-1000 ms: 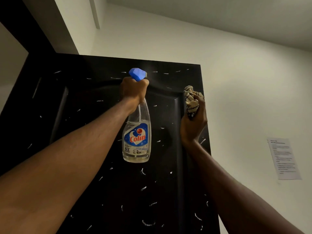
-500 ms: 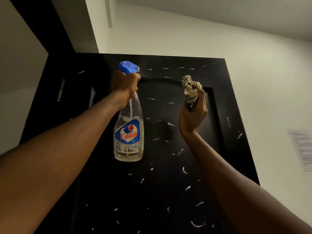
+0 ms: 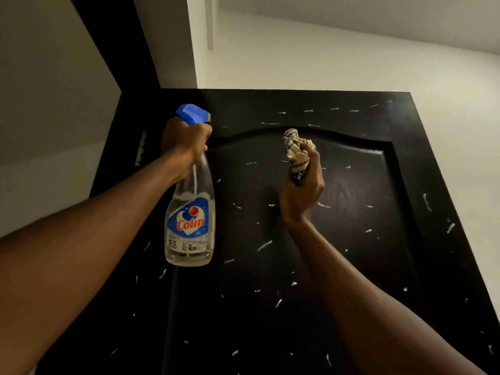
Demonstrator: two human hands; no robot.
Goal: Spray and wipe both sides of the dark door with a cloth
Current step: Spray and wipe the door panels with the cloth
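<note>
**Bottle and cloth raised before the flecked black door**

A white wall (image 3: 338, 58) rises behind and to the right of the door, and a dark door frame (image 3: 108, 44) runs up on the left. A narrow metal plate (image 3: 141, 147) shows at the door's left edge. Both forearms reach up from the bottom of the view and cover part of the door's lower face. The bottle hides a strip of the door's left stile.

The left hand (image 3: 184, 143) grips the neck of a clear Colin spray bottle (image 3: 190, 220), its fingers wrapped tightly just under the blue trigger head (image 3: 192, 114). The bottle hangs upright below the fist, and its nozzle points right, toward the door. The right hand (image 3: 301, 196) is closed round a bunched cream cloth (image 3: 296, 155) with dark wavy stripes. The cloth sticks out above the fingers, in front of the raised panel; whether it touches the wood cannot be told.

The dark door (image 3: 357, 212) fills the middle and lower view, seen from below. It is glossy black with a visible wood grain and an arched raised panel. Short white flecks are scattered over the panel, the top rail and both stiles.
</note>
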